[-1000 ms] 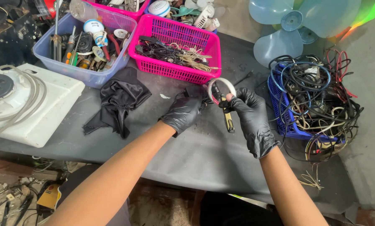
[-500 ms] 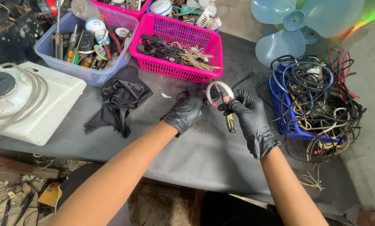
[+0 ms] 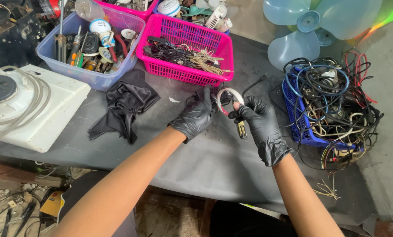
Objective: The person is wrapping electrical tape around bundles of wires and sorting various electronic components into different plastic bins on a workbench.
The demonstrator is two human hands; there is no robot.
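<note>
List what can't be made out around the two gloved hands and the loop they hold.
Head view only:
- Loop: its near ends are covered by the left hand and right hand; material unclear.
- Small metal piece under the right hand: too small to identify.
- Blue basket: its inside is buried under tangled cables.
- Fan blade: cut off by the top edge.
- White appliance: cut off by the left edge.

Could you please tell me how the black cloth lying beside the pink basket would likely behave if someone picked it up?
The black cloth lies crumpled in soft folds on the table, so it would probably sag limply rather than hold shape. It looks thin, so likely light. Its slight sheen suggests a smooth fabric that might slip through gloved hands, though I can't be sure.
</note>
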